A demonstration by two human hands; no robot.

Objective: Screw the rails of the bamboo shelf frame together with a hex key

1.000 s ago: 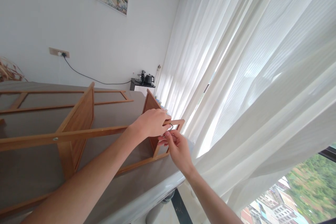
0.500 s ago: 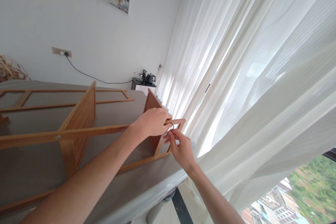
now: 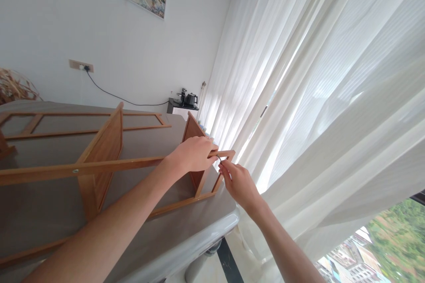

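A wooden shelf frame [image 3: 129, 164] lies on its side, with upright shelf boards [image 3: 109, 143] between its rails. My left hand [image 3: 194, 154] is closed around the upper rail near its right end, by the end shelf board. Just right of it, my right hand [image 3: 241, 183] pinches a thin, bent metal hex key [image 3: 219, 159] between thumb and fingers. The key's other end meets the rail beside my left thumb; the screw there is hidden. Farther left along the same rail, a round metal bolt head [image 3: 75, 171] shows.
The frame rests on a grey-covered table [image 3: 212, 216]. Another ladder-like wooden frame [image 3: 66, 132] lies behind. A black kettle [image 3: 191, 99] stands on a small cabinet at the back, its cord running to a wall socket [image 3: 81, 66]. White curtains [image 3: 299, 97] hang close on the right.
My right hand has swung right and slightly up, turning the outer end of the hex key outward. My left hand keeps its hold on the rail.
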